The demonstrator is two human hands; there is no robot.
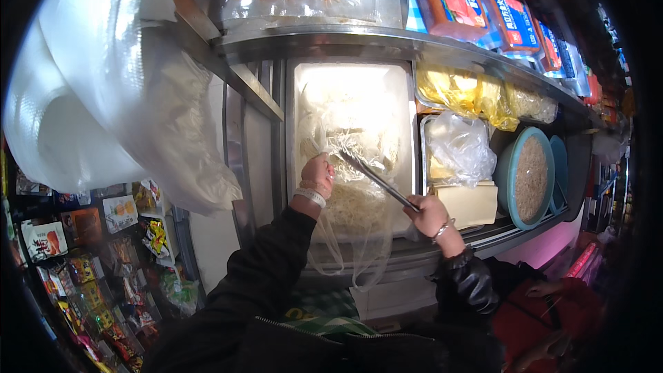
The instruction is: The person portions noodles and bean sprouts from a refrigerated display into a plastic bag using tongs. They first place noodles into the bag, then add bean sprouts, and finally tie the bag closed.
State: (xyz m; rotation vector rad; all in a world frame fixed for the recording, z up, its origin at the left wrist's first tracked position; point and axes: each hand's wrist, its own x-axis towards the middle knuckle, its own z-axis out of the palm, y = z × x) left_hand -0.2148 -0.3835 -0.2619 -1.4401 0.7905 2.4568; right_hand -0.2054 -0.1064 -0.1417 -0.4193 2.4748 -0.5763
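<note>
My left hand (318, 173) is closed on a thin clear plastic bag (371, 252), whose loops trail over the front edge of a white box (408, 114). Pale, thin strands (345, 208) that look like noodles or sprouts fill much of this box. In my right hand (429, 216) is a pair of metal tongs (384, 185), slanting to the left over the box. The tips of the tongs are among the strands, close to my left hand. Bright light washes out the far part of the box.
Right of the box lie pale flat sheets (467, 204), a clear bag (459, 148) and a teal tub (510, 190). A metal shelf edge (331, 38) crosses above, bearing packaged sausages (452, 1). Plastic bags (169, 117) hang at left. A person in red (552, 324) is at lower right.
</note>
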